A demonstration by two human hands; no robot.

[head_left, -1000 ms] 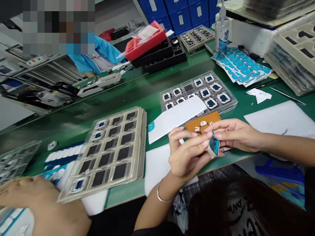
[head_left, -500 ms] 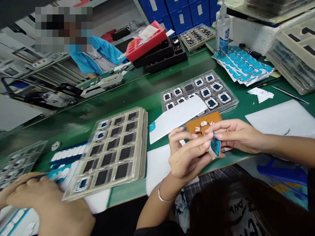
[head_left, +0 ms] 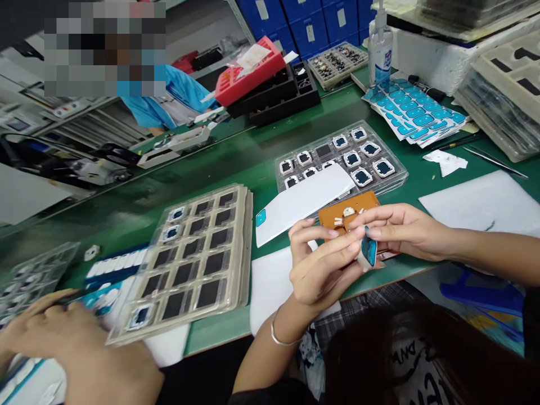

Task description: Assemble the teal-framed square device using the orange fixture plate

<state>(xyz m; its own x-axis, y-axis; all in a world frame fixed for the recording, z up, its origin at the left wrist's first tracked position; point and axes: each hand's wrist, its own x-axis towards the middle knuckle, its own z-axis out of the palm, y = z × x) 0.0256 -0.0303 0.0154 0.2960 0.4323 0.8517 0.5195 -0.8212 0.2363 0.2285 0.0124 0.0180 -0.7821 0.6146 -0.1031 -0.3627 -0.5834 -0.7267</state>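
My left hand (head_left: 320,264), with a bangle at its wrist, and my right hand (head_left: 405,232) meet over the table's front edge. Between their fingertips they pinch a small white square case (head_left: 368,251) with shiny blue film on its face. It is held tilted, its blue side toward the lower right. Just behind my fingers lies an orange-brown fixture block (head_left: 356,207) with small white parts on top. A white sheet with a blue corner sticker (head_left: 304,197) lies beyond my left hand, partly over a clear tray of white-framed cases (head_left: 363,177).
A stack of beige trays (head_left: 245,242) stands left of my hands. A co-worker's hand (head_left: 67,337) is at the lower left. Blue sticker sheets (head_left: 415,109), a sanitizer bottle (head_left: 381,53) and tweezers (head_left: 498,162) lie toward the right. Red and black trays (head_left: 253,70) stand at the back.
My hands keep the same grip on the white case, which has tilted very slightly. The co-worker at the back left has shifted a little.
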